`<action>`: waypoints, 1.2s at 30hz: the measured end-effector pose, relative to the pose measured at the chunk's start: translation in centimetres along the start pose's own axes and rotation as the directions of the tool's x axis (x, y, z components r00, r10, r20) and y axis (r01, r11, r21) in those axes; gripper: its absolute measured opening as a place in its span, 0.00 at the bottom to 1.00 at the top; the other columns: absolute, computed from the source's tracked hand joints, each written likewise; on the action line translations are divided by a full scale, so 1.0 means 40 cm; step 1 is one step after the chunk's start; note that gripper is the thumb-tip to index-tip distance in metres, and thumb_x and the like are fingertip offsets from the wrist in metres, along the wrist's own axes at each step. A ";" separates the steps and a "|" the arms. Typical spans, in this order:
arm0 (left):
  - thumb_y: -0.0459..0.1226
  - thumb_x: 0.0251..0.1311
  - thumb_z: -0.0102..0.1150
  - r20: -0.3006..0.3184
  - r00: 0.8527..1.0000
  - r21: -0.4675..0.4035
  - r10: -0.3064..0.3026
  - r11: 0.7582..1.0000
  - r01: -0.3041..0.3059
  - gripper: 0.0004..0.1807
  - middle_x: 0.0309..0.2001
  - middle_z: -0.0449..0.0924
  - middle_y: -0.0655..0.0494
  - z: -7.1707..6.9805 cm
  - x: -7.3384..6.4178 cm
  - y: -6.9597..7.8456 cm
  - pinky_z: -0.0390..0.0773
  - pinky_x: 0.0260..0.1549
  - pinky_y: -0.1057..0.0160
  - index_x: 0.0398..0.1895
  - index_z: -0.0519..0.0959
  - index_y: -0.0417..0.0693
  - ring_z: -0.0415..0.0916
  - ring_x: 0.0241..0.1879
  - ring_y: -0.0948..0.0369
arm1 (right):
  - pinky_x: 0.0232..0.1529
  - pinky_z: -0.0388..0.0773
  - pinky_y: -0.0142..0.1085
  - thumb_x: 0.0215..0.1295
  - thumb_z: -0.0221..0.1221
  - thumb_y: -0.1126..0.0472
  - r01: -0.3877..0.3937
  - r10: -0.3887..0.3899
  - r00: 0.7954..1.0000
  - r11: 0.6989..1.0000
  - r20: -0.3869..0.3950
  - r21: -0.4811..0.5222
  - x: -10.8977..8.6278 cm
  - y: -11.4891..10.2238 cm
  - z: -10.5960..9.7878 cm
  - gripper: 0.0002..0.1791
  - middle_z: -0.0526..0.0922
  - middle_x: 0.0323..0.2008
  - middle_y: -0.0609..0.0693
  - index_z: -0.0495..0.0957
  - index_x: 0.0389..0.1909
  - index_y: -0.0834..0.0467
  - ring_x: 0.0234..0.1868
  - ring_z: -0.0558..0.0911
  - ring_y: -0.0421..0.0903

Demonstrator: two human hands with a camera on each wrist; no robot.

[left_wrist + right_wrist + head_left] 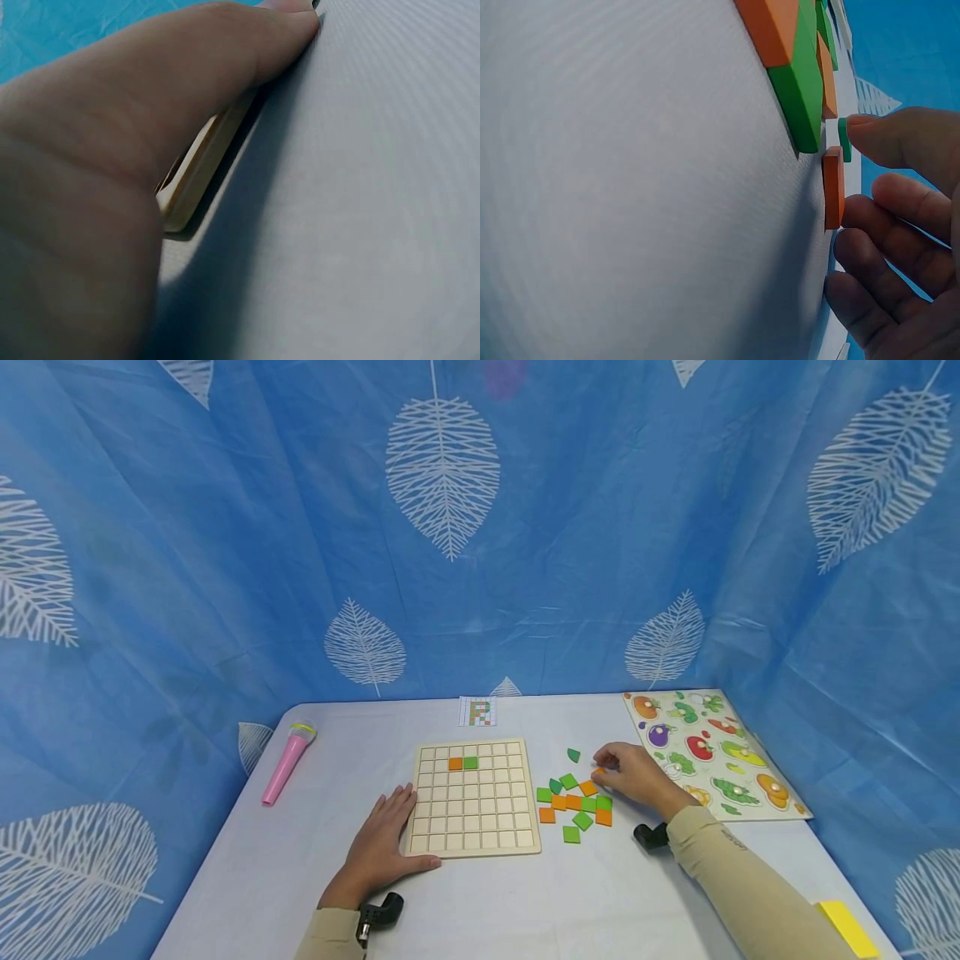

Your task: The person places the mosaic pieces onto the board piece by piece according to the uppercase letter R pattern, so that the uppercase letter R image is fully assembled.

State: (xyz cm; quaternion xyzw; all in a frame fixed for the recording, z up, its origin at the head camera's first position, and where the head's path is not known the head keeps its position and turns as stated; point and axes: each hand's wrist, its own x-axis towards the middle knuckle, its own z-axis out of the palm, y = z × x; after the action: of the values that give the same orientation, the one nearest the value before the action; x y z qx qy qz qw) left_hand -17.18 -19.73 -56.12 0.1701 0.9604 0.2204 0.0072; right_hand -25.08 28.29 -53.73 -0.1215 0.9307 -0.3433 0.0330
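A square wooden grid board [472,810] lies in the middle of the table. One orange tile [456,764] and one green tile [470,763] sit side by side in its upper cells. My left hand [384,837] rests spread at the board's left side, with the thumb along the near edge; the left wrist view shows this thumb beside the board's rim [202,176]. To the right, my right hand [633,774] reaches over a loose orange tile [833,187], thumb and fingers apart around it. Several green and orange tiles [581,803] lie scattered beside that hand.
A pattern card [477,712] stands behind the board. At the left lies a pink toy microphone [287,764]. A vegetable puzzle board [712,752] lies at the back right, beyond the right hand. A yellow block [847,929] is at the near right edge.
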 end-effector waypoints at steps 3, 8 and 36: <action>0.77 0.42 0.69 0.005 1.000 0.002 -0.017 1.000 0.017 0.71 0.81 0.58 0.45 0.001 0.001 0.002 0.45 0.79 0.48 0.81 0.63 0.38 0.49 0.81 0.49 | 0.54 0.82 0.50 0.65 0.75 0.59 0.001 -0.001 1.000 1.000 0.002 -0.012 0.002 0.000 0.001 0.15 0.84 0.42 0.46 0.85 0.50 0.59 0.44 0.81 0.48; 0.77 0.42 0.68 0.011 1.000 0.004 -0.025 1.000 0.025 0.71 0.81 0.58 0.45 0.001 0.000 0.002 0.45 0.79 0.48 0.81 0.62 0.38 0.49 0.81 0.49 | 0.52 0.82 0.49 0.63 0.76 0.60 0.004 -0.004 1.000 1.000 0.006 -0.015 -0.001 -0.004 0.002 0.16 0.83 0.42 0.46 0.85 0.49 0.60 0.43 0.80 0.48; 0.78 0.42 0.67 0.006 1.000 0.004 -0.016 1.000 0.016 0.71 0.80 0.59 0.45 0.004 -0.001 -0.002 0.45 0.79 0.48 0.81 0.62 0.38 0.49 0.81 0.49 | 0.53 0.83 0.49 0.63 0.72 0.68 -0.043 0.043 0.999 0.999 -0.001 0.000 -0.007 -0.014 0.005 0.15 0.83 0.43 0.48 0.85 0.51 0.60 0.43 0.80 0.48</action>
State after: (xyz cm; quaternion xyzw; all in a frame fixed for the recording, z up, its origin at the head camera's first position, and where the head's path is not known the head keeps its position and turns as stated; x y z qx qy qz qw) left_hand -17.17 -19.75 -56.30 0.1631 0.9622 0.2179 0.0116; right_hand -24.68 27.84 -53.52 -0.1012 0.9332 -0.3425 0.0400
